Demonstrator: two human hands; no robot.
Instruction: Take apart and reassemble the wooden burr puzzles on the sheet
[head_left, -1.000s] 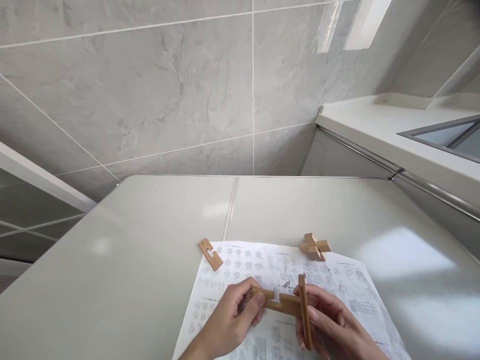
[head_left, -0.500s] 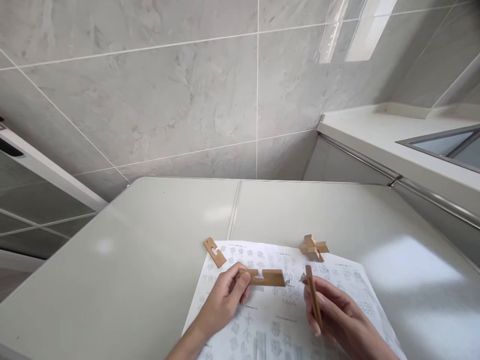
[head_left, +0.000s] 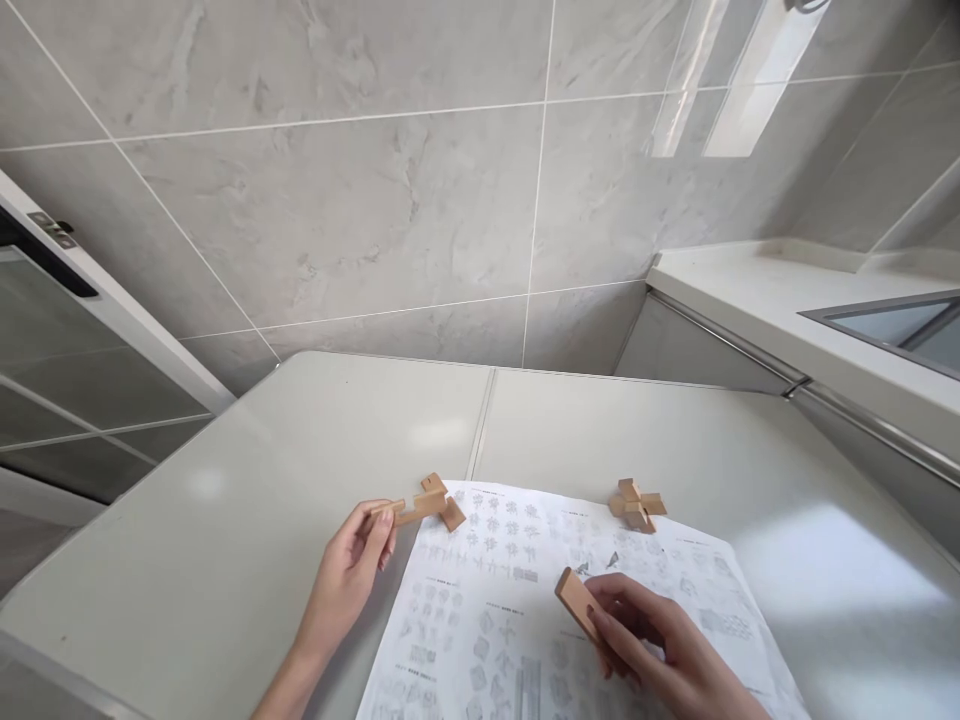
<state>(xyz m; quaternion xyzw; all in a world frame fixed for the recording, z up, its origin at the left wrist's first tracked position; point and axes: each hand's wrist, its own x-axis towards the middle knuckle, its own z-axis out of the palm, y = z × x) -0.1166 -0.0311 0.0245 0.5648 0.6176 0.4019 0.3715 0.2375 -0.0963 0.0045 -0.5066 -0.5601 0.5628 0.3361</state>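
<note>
My left hand (head_left: 352,550) pinches a notched wooden puzzle piece (head_left: 409,512) by its near end, over the left edge of the printed sheet (head_left: 457,590). Its far end overlaps another wooden piece (head_left: 454,516) lying at the sheet's upper left corner; whether the two touch I cannot tell. In my right hand (head_left: 660,635), a plain-faced wooden bar (head_left: 576,596) is held at a slant above the sheet, its lower part hidden by the fingers. Several wooden pieces joined as a cross (head_left: 637,506) rest at the sheet's upper right edge.
The sheet, covered in small puzzle diagrams, lies on a pale tabletop (head_left: 360,420) with a seam. Two small grey shapes (head_left: 613,560) show near my right hand. Beyond are a grey tiled wall (head_left: 420,220), a white counter (head_left: 750,290) at right and a framed door (head_left: 112,300) at left.
My left hand has moved left with its notched piece, toward the loose piece at the sheet's corner. My right hand has shifted slightly down and turned its bar, showing a broader face.
</note>
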